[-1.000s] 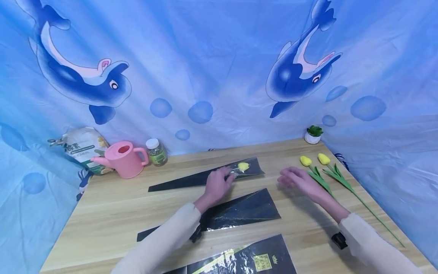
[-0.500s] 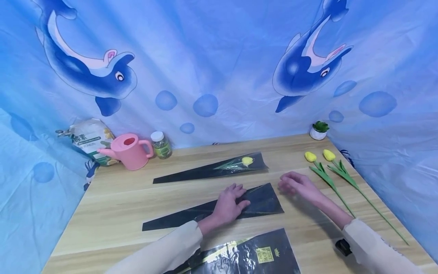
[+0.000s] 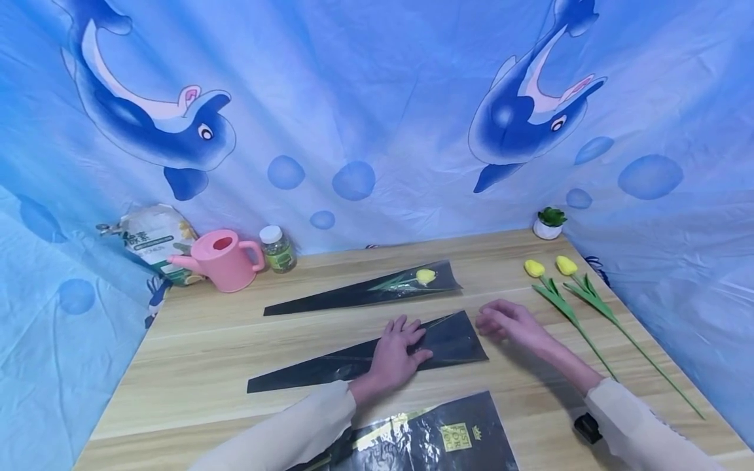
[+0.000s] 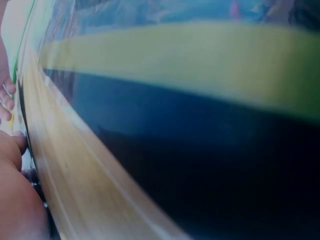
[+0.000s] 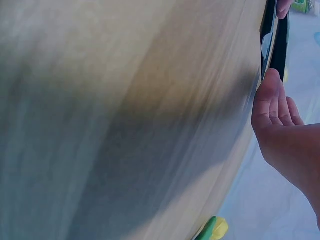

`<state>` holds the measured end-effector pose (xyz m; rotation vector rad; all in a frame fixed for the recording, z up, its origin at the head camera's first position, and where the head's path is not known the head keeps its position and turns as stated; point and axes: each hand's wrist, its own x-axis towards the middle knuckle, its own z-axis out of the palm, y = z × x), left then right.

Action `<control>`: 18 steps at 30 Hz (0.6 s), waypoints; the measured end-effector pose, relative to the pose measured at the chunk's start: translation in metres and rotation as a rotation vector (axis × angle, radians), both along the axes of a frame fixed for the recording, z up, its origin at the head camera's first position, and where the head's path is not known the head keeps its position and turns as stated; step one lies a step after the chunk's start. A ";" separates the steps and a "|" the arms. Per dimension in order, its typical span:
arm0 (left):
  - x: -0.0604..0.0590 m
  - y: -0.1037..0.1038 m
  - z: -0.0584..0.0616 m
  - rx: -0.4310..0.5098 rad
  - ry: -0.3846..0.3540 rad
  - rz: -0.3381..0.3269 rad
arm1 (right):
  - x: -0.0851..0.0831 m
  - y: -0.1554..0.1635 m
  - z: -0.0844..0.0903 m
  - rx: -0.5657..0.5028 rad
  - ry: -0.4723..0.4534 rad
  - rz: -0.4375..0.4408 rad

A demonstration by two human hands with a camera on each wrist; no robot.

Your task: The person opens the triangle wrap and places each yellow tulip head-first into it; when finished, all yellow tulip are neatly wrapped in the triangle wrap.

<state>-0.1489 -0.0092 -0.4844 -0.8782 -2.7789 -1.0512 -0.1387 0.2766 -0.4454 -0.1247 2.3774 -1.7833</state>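
My left hand [image 3: 400, 350] lies flat with spread fingers on an empty black cone-shaped flower sleeve [image 3: 448, 340] in the middle of the wooden table [image 3: 194, 353]. My right hand [image 3: 501, 320] hovers with relaxed fingers just right of that sleeve's wide end, holding nothing. Behind it lies a second black sleeve [image 3: 330, 301] with a yellow tulip [image 3: 425, 276] inside. Two loose yellow tulips [image 3: 550, 268] with green stems lie to the right. The right wrist view shows my right hand's fingers [image 5: 272, 107] close to the sleeve's edge [image 5: 280, 45]. My left hand [image 4: 15, 190] sits at the left wrist view's edge.
A pink watering can [image 3: 224, 260], a small jar [image 3: 277, 248] and a bag [image 3: 154, 242] stand at the back left. A small potted plant [image 3: 548, 224] sits at the back right. A printed black wrapper [image 3: 442, 438] lies at the front edge. A blue dolphin curtain surrounds the table.
My left hand left the far sleeve holding the tulip and came down flat on the nearer empty sleeve. My right hand drifted slightly left toward that sleeve's wide end.
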 end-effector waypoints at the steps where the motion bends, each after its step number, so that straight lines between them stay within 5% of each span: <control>1: 0.000 0.000 0.000 -0.004 0.001 0.002 | 0.000 0.000 -0.001 -0.003 0.000 -0.002; 18: -0.001 -0.002 -0.003 -0.008 0.059 -0.023 | 0.003 0.001 -0.007 -0.034 -0.019 -0.051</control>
